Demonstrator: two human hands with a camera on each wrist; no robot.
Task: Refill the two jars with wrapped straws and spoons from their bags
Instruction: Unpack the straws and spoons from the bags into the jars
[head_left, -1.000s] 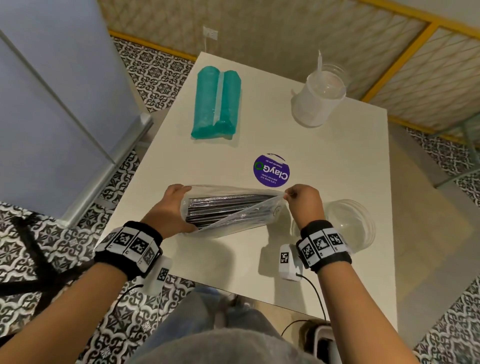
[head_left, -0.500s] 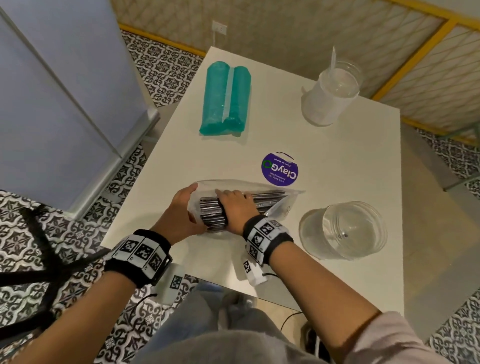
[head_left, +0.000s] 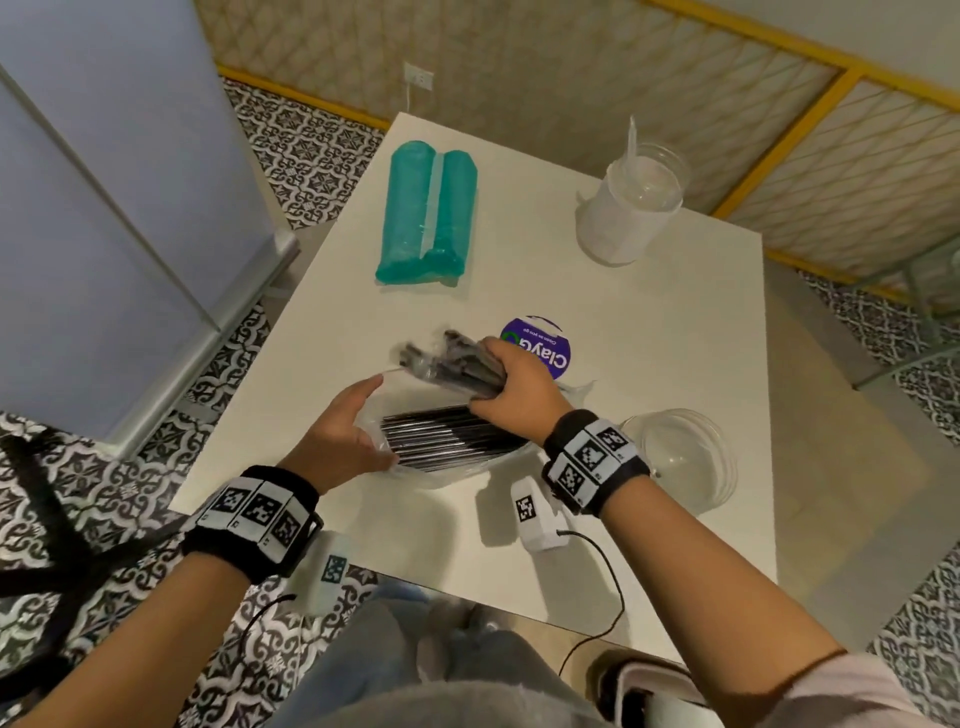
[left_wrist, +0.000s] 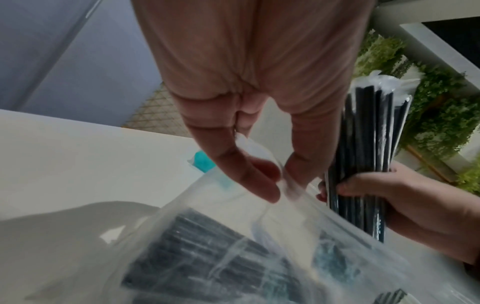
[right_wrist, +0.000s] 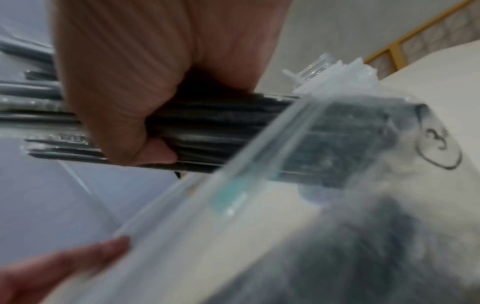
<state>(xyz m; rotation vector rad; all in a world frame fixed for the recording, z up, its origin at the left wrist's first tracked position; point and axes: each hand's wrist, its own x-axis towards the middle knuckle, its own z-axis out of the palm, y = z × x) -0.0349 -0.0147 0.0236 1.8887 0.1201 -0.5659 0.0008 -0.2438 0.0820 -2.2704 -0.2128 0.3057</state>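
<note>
My right hand (head_left: 501, 387) grips a bundle of black wrapped straws (head_left: 452, 358) and holds it tilted above the table, clear of the clear plastic bag (head_left: 441, 467). More black straws (head_left: 441, 436) still lie in that bag. My left hand (head_left: 376, 421) pinches the bag's open edge; in the left wrist view its thumb and fingers (left_wrist: 259, 185) close on the plastic (left_wrist: 233, 236), with the lifted bundle (left_wrist: 363, 164) to the right. An empty clear jar (head_left: 680, 457) stands just right of my right wrist. A second jar (head_left: 631, 202) stands at the far right with one white piece sticking up.
A teal package (head_left: 426, 218) lies at the back of the white table (head_left: 649, 322). A round purple sticker or lid (head_left: 545, 351) lies behind my right hand. Beyond the table's left edge stands a grey cabinet (head_left: 104, 208). Patterned floor surrounds the table.
My right hand went from the bag's right end into the bag, gripped a bundle of straws and lifted it out toward the back. My left hand kept holding the bag.
</note>
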